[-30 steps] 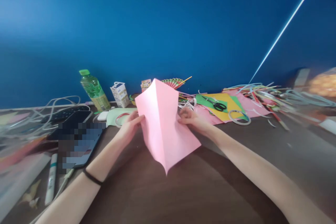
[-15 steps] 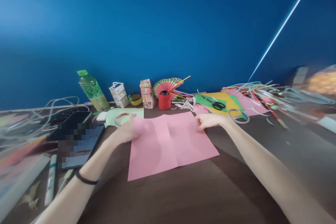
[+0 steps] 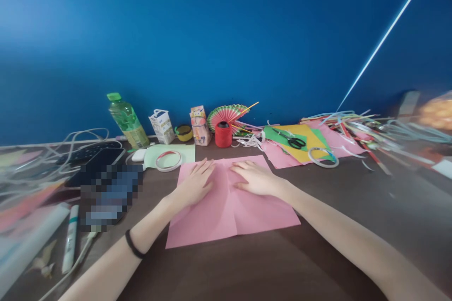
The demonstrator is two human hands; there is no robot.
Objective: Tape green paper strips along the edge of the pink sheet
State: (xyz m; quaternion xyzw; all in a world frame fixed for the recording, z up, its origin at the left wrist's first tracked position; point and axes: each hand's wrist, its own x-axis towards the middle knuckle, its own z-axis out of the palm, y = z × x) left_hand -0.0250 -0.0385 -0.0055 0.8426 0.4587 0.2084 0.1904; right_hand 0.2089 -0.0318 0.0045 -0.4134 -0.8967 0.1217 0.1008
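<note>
A pink sheet of paper (image 3: 215,221) lies unfolded on the dark table, with a crease running down its middle. On its left half my left hand (image 3: 196,182) rests flat, fingers stretched toward the crease. My right hand (image 3: 254,178) lies flat on the right half, its fingertips close to the crease. Both hands are open and grip nothing. Just beyond the sheet's left corner, a roll of tape (image 3: 168,161) sits on a pale green paper (image 3: 189,153).
Along the blue wall stand a green bottle (image 3: 127,122), two cartons, a red spool (image 3: 223,135) and a paper fan (image 3: 226,115). Black scissors (image 3: 293,141) lie on coloured papers at right, near another tape ring (image 3: 323,157). A phone (image 3: 116,197) and marker (image 3: 70,240) lie at left.
Both hands have let go of the sheet's side edges and moved inward, now flat on either side of the crease. The paper lies flatter and slightly nearer to me.
</note>
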